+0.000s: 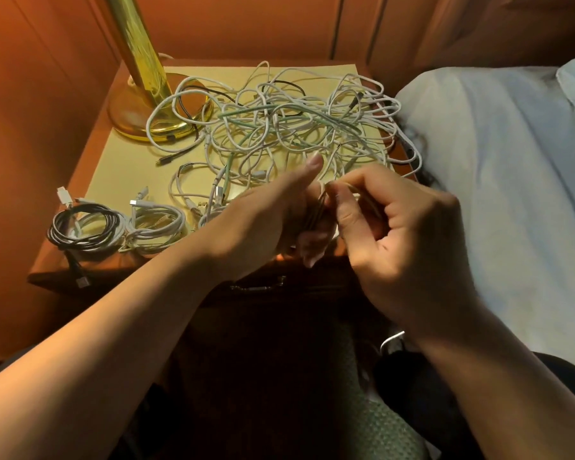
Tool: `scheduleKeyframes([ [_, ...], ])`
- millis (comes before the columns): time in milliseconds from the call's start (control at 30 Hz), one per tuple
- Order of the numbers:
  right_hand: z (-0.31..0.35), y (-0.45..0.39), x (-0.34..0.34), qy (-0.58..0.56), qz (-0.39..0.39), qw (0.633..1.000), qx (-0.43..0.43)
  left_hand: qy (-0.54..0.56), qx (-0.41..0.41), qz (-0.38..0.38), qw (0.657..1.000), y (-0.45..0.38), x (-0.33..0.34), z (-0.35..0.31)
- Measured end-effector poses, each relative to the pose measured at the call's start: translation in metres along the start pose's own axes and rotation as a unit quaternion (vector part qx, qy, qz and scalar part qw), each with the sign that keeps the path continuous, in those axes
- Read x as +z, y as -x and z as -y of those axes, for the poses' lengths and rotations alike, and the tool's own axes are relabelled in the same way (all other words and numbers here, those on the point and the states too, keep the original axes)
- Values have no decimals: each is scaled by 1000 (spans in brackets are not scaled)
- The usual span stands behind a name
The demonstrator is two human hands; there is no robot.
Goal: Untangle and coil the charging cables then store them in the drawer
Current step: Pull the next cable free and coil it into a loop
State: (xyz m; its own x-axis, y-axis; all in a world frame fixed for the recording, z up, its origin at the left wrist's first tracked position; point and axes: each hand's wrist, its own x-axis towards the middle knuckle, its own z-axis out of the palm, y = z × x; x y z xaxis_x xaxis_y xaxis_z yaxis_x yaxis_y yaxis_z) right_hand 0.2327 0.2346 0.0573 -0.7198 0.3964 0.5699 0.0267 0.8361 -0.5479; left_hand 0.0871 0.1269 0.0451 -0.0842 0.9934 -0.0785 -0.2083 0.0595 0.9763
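White cables lie in a loose tangle (289, 127) across the worktop (120, 167), beside a brass lamp base (136, 117). The left hand (273, 220) wraps its grip round a small coil (316, 214) of cable, while the right hand (402, 234) pinches the strand at the coil's top. Two finished coils (113, 227) rest at the near left corner.

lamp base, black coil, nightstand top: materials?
Lamp base: looks like polished brass or brass-plated metal; mirror-like gold shine. Black coil: the finish suggests a braided fabric jacket, perhaps matte rubber; dull, no gloss. Nightstand: reddish varnished wood at the edge, with a pale yellow sheet, maybe paper, on top.
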Motion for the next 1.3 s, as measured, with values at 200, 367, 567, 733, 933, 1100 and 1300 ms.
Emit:
scheduleKeyframes([
  [200, -10, -3, -6, -58, -27, 992, 105, 28, -47, 60, 997, 2, 0, 2],
  [367, -27, -6, 5, -145, 106, 957, 226, 230, -43, 92, 968, 1, 3, 5],
  [567, -12, -4, 12, -142, 248, 922, 263, 412, 47, 9, 910, -4, 4, 4],
  [733, -5, -1, 8, -139, 291, 900, 293, 431, 100, -175, 880, -10, -6, 1],
  [933, 7, 2, 0, -157, 272, 924, 218, 157, 141, -206, 955, -10, -17, 8],
  [1100, 6, 4, -3, -180, 176, 956, 150, -121, 100, -167, 973, -5, -13, 14],
  [1300, -5, 0, -4, -20, 73, 997, 29, -102, 57, -91, 989, -4, -3, 9],
])
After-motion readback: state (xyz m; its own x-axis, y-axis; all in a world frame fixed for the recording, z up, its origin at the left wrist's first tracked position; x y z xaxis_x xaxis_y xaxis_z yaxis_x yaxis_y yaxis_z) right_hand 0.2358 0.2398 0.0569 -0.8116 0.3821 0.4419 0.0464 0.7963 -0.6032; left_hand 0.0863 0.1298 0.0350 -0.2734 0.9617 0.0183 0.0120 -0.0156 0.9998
